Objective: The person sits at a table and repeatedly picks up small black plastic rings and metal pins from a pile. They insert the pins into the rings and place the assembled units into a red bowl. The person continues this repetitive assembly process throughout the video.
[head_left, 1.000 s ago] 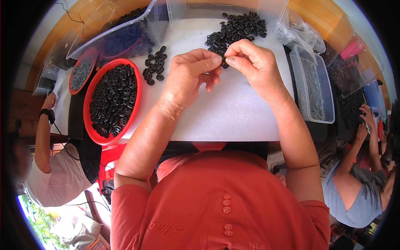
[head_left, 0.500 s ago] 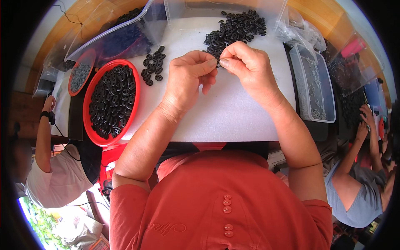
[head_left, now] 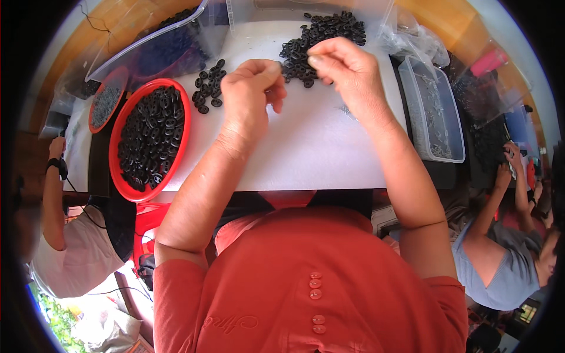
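Note:
My left hand (head_left: 252, 88) is raised over the white work surface (head_left: 282, 153) with thumb and index finger pinched together. Whatever lies between those fingertips is too small or hidden to name. To its right, my right hand (head_left: 351, 73) also has its thumb and index finger closed, in front of a heap of small black oval pieces with holes (head_left: 301, 73). I cannot make out anything in that pinch. A smaller group of the same black ovals (head_left: 207, 88) lies left of my left hand. Under my right wrist are a few thin, pale metal bits (head_left: 346, 110).
A red basin (head_left: 187, 126) full of black ovals stands at left, beside a smaller red-rimmed bowl (head_left: 122, 79) of grey bits. Clear plastic bins (head_left: 206, 17) line the back. At right is a clear tray (head_left: 460, 150) of thin metal pieces. Other people sit on both sides.
My hands have moved apart, after meeting at a small dark piece. The left has shifted left, and the right has risen slightly toward the heap. The whole view has shifted slightly.

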Tool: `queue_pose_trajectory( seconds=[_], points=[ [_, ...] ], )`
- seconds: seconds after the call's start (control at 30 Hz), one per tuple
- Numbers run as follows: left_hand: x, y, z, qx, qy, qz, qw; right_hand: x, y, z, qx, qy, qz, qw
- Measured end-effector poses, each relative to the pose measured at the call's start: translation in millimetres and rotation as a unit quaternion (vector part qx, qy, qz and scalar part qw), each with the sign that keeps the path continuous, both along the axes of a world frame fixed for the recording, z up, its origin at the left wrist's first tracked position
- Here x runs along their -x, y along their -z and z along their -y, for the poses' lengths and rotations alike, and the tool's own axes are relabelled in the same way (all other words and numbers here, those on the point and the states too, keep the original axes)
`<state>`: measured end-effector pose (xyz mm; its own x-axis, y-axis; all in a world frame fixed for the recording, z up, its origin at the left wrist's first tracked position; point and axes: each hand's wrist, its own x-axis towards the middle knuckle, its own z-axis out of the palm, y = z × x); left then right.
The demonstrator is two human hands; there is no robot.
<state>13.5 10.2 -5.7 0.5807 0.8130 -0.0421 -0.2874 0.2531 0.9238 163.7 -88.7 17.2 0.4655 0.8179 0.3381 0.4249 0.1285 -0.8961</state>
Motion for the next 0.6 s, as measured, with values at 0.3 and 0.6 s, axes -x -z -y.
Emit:
queue_pose_trajectory(
  seconds=[0.3,0.6],
  points=[
    [6,0,-18,0.066,-0.016,0.036,0.997,-10,23,-5,0.128,0.059,0.512,0.847],
    [10,-3,-17,0.044,0.018,0.002,0.999,-22,11,6,0.125,0.032,0.463,0.877]
  ],
)
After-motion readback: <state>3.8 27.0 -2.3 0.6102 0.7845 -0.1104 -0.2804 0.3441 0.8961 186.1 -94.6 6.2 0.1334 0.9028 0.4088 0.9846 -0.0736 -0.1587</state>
